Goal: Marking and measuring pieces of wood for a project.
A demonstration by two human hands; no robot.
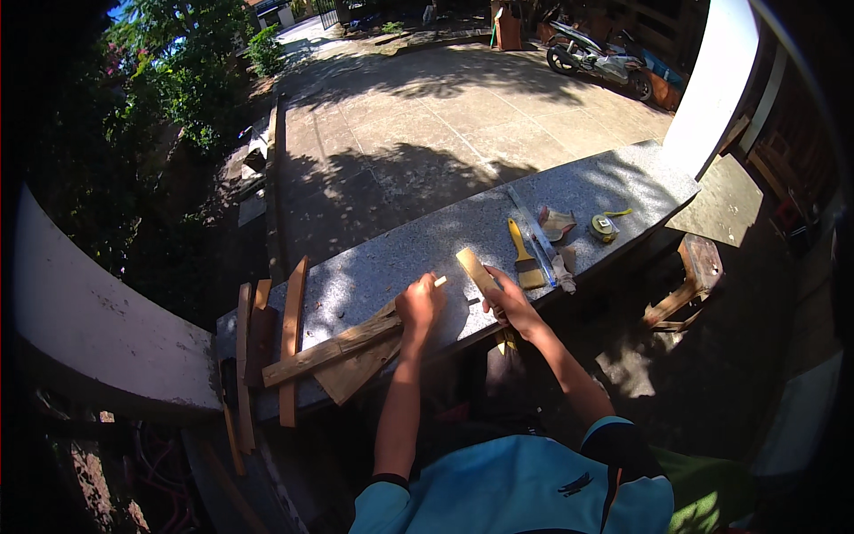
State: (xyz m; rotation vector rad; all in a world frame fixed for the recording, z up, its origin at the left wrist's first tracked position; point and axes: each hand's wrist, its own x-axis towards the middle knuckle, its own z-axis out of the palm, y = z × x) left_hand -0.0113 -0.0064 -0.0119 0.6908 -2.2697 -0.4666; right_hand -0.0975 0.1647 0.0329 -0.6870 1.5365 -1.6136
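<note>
Gripping a flat wooden block (471, 263), the right hand (512, 309) is closed around its lower end, near the front edge of a speckled stone slab (400, 245). The left hand (420, 303) is closed on a pale stick (440, 281); its tip protrudes toward the block, the two parts standing apart. A long plank (329, 350) lies slantwise, its right end next to the left hand. Right of the block, on the slab: a yellow-handled brush (525, 257), a straightedge (526, 214) and a tape measure (605, 229). Beyond: a paved yard (418, 102) and a parked motorbike (608, 62).
</note>
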